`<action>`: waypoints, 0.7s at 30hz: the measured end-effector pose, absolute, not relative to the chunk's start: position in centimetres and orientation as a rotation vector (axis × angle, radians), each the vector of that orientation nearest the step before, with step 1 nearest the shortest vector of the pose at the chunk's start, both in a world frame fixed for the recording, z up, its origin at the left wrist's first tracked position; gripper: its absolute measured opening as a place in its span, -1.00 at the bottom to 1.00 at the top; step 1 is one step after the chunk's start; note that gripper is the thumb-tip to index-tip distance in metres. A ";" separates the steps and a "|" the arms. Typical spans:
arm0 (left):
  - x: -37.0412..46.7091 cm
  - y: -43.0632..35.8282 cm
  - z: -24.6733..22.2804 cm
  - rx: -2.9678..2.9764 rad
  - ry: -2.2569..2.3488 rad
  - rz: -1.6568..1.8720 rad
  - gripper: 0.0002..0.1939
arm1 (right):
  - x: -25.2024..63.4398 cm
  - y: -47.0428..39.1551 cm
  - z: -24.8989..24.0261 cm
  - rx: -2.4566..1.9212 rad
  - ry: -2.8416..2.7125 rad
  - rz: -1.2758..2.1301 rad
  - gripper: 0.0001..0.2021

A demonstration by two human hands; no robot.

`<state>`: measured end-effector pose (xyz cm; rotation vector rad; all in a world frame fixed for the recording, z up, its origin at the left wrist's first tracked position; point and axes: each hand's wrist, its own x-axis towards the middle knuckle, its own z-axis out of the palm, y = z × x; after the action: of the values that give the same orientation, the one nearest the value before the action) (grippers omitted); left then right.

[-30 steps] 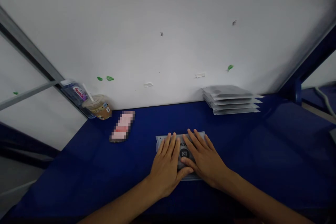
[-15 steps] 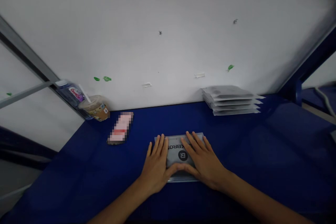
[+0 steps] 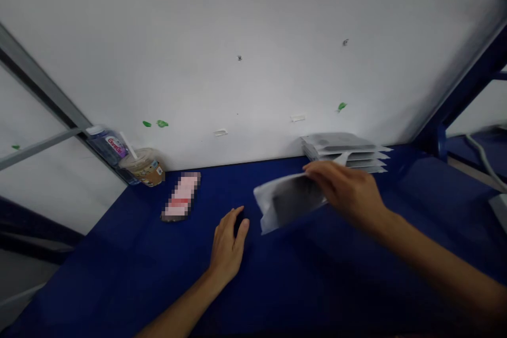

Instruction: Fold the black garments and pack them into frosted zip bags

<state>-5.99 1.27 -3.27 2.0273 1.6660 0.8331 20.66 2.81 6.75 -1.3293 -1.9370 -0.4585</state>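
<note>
My right hand (image 3: pixel 348 190) grips one end of a frosted plastic bag (image 3: pixel 291 200) with something dark inside. The bag hangs tilted above the blue table (image 3: pixel 166 274), in front of a stack of similar flat bags (image 3: pixel 340 143). Part of the stack is hidden behind my right hand. To the left of the held bag is my left hand (image 3: pixel 228 243), resting low over the table. Its fingers are slightly curled, the thumb stands apart, and it holds nothing.
A phone (image 3: pixel 182 195) with a blurred screen lies on the table's left. Behind it, against the frame, stand a drink cup with a straw (image 3: pixel 144 166) and a clear bottle (image 3: pixel 106 145). A white wall (image 3: pixel 245 21) rises along the back edge.
Both hands lay flat on the bag before. Now my right hand has lifted it up and to the right, towards the stack. My left hand has come off it and moved slightly left.
</note>
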 end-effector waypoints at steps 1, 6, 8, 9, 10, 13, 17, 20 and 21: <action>-5.9 1.2 -3.2 2.049 1.655 0.823 -0.60 | 21.4 3.3 8.1 -1.420 -1.851 -0.437 -0.83; -5.5 0.8 -3.2 2.378 1.612 0.630 -0.67 | 25.9 6.1 10.9 -1.515 -1.533 -0.361 -0.82; -5.4 0.7 -3.3 2.464 1.623 0.556 -0.65 | 27.7 7.7 9.6 -1.597 -1.469 -0.376 -0.83; -5.3 0.6 -3.3 2.479 1.631 0.532 -0.65 | 28.6 8.5 8.6 -1.639 -1.443 -0.380 -0.82; -5.3 0.6 -3.3 2.487 1.638 0.511 -0.64 | 29.4 9.2 7.5 -1.673 -1.425 -0.380 -0.82; -5.2 0.6 -3.2 2.495 1.648 0.474 -0.63 | 31.3 10.8 4.1 -1.752 -1.424 -0.377 -0.83; -5.2 0.5 -3.0 2.504 1.648 0.465 -0.63 | 32.3 10.7 2.2 -1.771 -1.509 -0.405 -0.82; -5.1 0.4 -3.0 2.515 1.645 0.473 -0.63 | 30.7 9.4 2.1 -1.721 -1.527 -0.482 -0.77; -5.2 0.4 -3.1 2.518 1.644 0.479 -0.63 | 29.6 8.8 2.0 -1.687 -1.541 -0.505 -0.76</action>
<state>-5.15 0.44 -3.09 2.5182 1.6440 0.4789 29.62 8.78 2.02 -1.6873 -1.5407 -0.5049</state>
